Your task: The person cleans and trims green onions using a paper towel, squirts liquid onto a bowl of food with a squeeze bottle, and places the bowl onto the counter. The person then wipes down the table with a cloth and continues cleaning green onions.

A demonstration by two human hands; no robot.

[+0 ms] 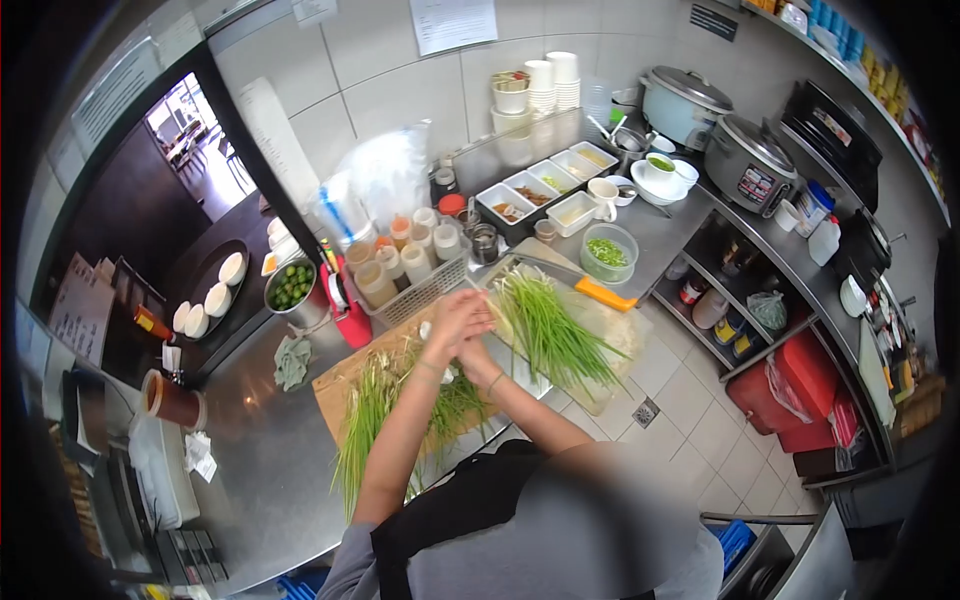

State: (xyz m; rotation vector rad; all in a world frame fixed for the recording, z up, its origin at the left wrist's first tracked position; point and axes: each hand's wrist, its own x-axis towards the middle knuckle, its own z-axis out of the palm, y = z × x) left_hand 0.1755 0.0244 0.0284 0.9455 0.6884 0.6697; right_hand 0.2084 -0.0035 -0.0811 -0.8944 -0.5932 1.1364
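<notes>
My left hand (pixel 462 318) is over the cutting board's right side, fingers stretched out to the right and no object visible in them. Just below it, against its palm, is my right hand (pixel 470 352); its fingers are mostly hidden. Beneath my forearms, loose spring onions (pixel 365 425) with roots and scraps spread over the wooden cutting board (pixel 328 383). To the right of my hands lies a neater bunch of spring onions (pixel 548 330), white ends away from me, on a translucent board (pixel 597 402). A knife with an orange handle (pixel 606 294) rests beyond that bunch.
A clear tub of chopped green onion (pixel 608 252) stands behind the knife. Squeeze bottles fill a grey basket (pixel 425 290) at the back. Left of it are a red container (pixel 347 305), a pot of limes (pixel 292 287) and a green cloth (pixel 292 362). Rice cookers (pixel 748 168) stand far right.
</notes>
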